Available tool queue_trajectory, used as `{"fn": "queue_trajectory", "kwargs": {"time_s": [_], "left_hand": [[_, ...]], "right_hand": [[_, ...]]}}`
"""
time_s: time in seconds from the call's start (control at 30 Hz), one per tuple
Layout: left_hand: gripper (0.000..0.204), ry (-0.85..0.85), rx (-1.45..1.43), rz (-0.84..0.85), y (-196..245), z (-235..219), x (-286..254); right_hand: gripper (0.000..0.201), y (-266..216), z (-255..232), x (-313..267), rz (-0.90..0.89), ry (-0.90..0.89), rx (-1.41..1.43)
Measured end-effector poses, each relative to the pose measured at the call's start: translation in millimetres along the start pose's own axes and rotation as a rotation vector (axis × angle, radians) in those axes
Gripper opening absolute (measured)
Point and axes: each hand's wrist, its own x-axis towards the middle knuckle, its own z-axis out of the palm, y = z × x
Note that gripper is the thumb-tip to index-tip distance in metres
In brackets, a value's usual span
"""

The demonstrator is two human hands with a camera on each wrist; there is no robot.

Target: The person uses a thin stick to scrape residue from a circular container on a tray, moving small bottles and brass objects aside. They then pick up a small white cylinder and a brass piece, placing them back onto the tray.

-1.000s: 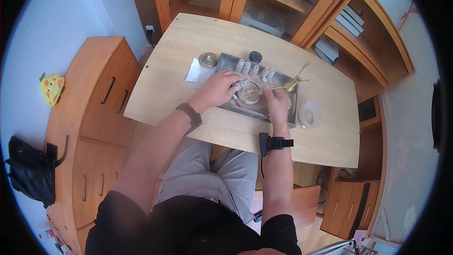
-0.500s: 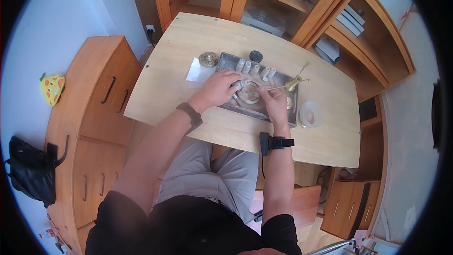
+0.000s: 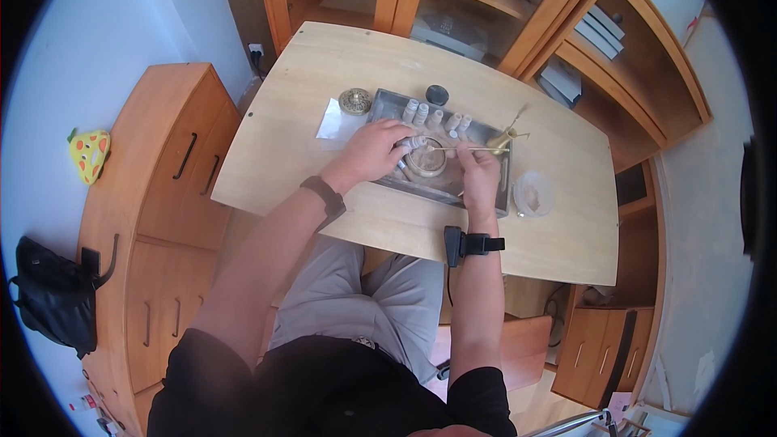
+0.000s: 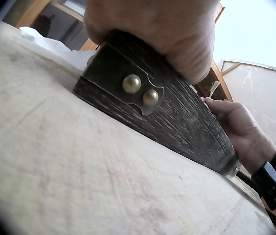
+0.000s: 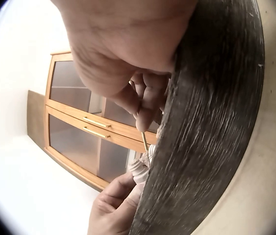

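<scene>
White ridged vial [image 5: 139, 171]: tilted, pinched by left hand [image 3: 376, 151] above dark rectangular wooden tray [image 5: 201, 122].
Thin golden rod [image 5: 145, 141]: pinched by right hand [image 3: 480, 180], tip near vial.
Round metal-rimmed dish [image 3: 426, 177]: inside tray.

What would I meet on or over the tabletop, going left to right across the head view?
White sheet, left hand, round rimmed dish, right hand, brass vase, translucent tub.

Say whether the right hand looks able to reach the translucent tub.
Probably yes: the tub stands in the open just beyond the tray, though the right hand pinches a thin stick.
</scene>
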Motion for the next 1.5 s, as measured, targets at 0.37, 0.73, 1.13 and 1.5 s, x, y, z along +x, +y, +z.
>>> {"fn": "queue_trajectory", "kwargs": {"time_s": [0.37,0.73,1.13,1.5], "left_hand": [[0.03,-0.004,-0.003,0.02,0.5,-0.6,0.0],[0.03,-0.003,-0.008,0.017,-2.4,1.1,0.9],[0.03,0.021,-0.006,0.018,-1.9,1.3,0.1],[0.031,0.014,-0.006,0.0,-0.1,0.6,0.1]], "right_hand": [[0.016,2.2,-0.1,0.0,-0.06,0.01,0.087],[0.016,5.5,-3.0,-2.1,-0.081,-0.047,0.134],[0.021,13.1,5.1,4.1,-0.076,-0.059,-0.273],[0.019,12.6,4.0,4.7,0.025,-0.062,-0.112]]}}
